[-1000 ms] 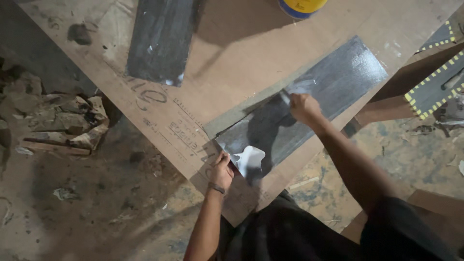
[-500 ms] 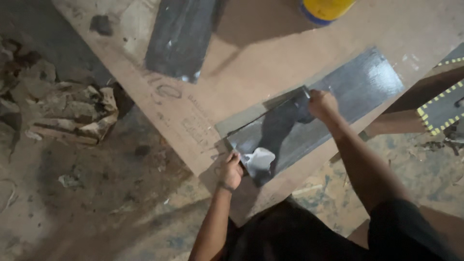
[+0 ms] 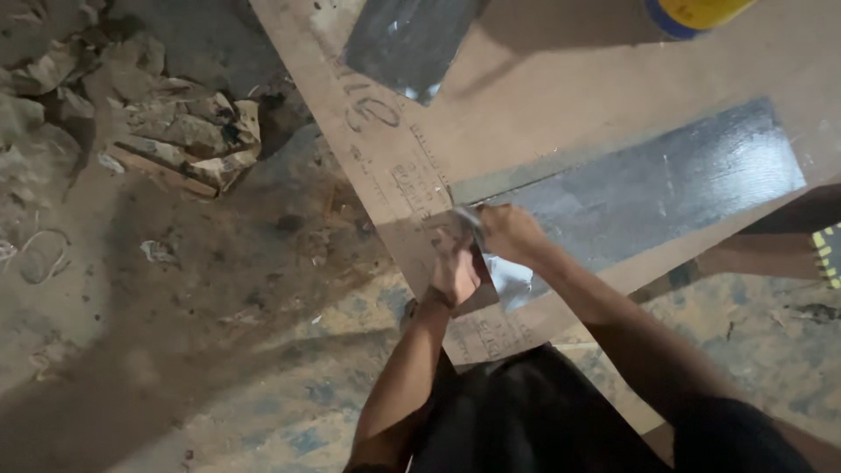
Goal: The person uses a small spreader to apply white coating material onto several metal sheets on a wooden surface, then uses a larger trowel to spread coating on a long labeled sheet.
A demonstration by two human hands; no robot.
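Both hands met at the near end of a long grey laminate strip (image 3: 648, 188) that lay flat on a brown plywood board (image 3: 561, 96), running from the board's near edge out toward the right. The left hand (image 3: 455, 273) was curled at the strip's near corner, its fingers closed over what looked like a pale, crumpled piece of film or paper (image 3: 511, 282) sticking out just beside it; the view was too blurred to tell exactly how tight the grasp was. The right hand (image 3: 508, 232) sat touching the left one, fingers bent down and pinching something small and pale at the strip's end, though what it held could not be made out. The strip's surface showed a dull sheen and faint streaks. A second grey laminate piece (image 3: 407, 39) lay on the far part of the board, well apart from the hands, one corner ragged. A yellow and blue container (image 3: 692, 13) stood at the top edge of the view, only its base showing. Handwritten marks ran along the board's left edge. To the left, on the dusty floor (image 3: 175, 333), lay a heap of crumpled brown paper scraps (image 3: 175, 140). The person's dark clothing (image 3: 534, 412) filled the bottom of the view.
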